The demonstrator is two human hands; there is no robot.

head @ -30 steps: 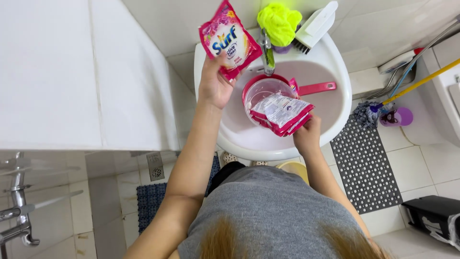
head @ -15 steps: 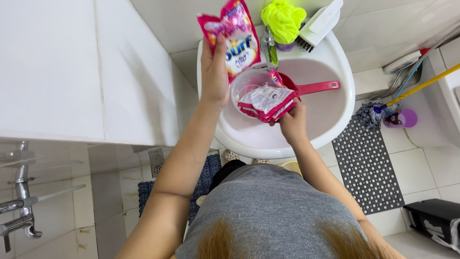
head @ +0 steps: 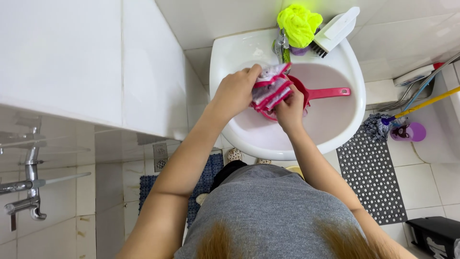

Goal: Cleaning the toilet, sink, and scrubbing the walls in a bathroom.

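Head view looks straight down on a round white ceramic washbasin (head: 354,72) fixed to a tiled wall. Inside its smooth bowl sits a pink plastic scoop (head: 318,93) with a long straight handle pointing right; whether the scoop holds water cannot be told. Over the scoop, both hands grasp a pink and white crinkly plastic sachet (head: 270,86). The left hand (head: 235,91) is clenched on the sachet's upper left edge, and the right hand (head: 290,112) grips it from below, fingers curled round the folded packet, which hangs just above the scoop's rim.

On the basin's back ledge, beside a metal tap (head: 280,45), rest a fluffy neon-yellow mesh sponge (head: 299,21) and a white scrubbing brush (head: 335,29) with dark bristles, the two touching.

Below the basin lies a dark rubber floor mat (head: 373,182) dotted with pale spots. Near it, a mop (head: 383,124) with a yellow pole lies beside a small purple cup (head: 407,132). A blue bath mat (head: 203,184) shows under the person's arm.
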